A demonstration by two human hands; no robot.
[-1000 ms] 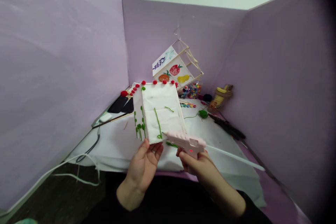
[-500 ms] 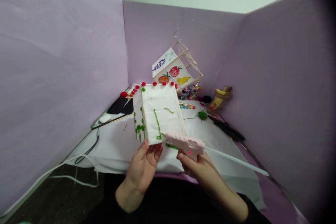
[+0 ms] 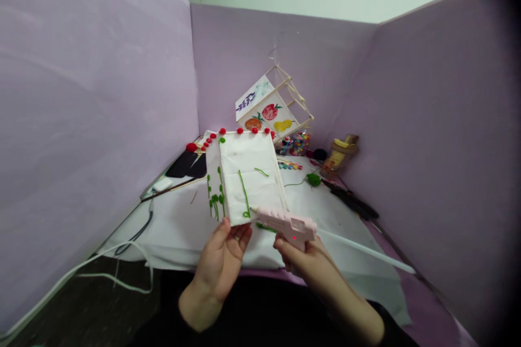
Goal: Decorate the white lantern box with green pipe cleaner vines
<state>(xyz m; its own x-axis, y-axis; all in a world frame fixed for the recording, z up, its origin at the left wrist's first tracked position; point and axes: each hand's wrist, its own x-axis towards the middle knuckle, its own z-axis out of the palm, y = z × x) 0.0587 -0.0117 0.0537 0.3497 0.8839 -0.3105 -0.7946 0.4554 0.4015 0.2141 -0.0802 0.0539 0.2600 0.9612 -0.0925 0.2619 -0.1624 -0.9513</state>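
Note:
My left hand (image 3: 222, 255) grips the lower edge of a white paper-covered lantern (image 3: 252, 190), thumb in front and fingers beneath. Red pompoms (image 3: 240, 130) line its top edge, and green yarn shapes (image 3: 215, 199) decorate its left side. On the face toward me, a long green yarn strand (image 3: 243, 190) ends in a small loop, with a shorter green piece (image 3: 261, 171) to its upper right. My right hand (image 3: 301, 255) is wrapped round a pink glue gun (image 3: 287, 224) with a glue stick (image 3: 366, 250) out its back. Its nozzle points at the strand's looped lower end; whether they touch I cannot tell.
Behind hangs a wood-framed lantern (image 3: 268, 111) with painted fruit. On the white-covered table are a black phone-like item (image 3: 179, 164), a green yarn ball (image 3: 313, 179), black-handled scissors (image 3: 354, 201) and a yellow-brown cup (image 3: 338, 156). A white cable (image 3: 114, 279) loops at the left.
Both hands, the lantern and the glue gun stay almost in place. The whole view has shifted very slightly.

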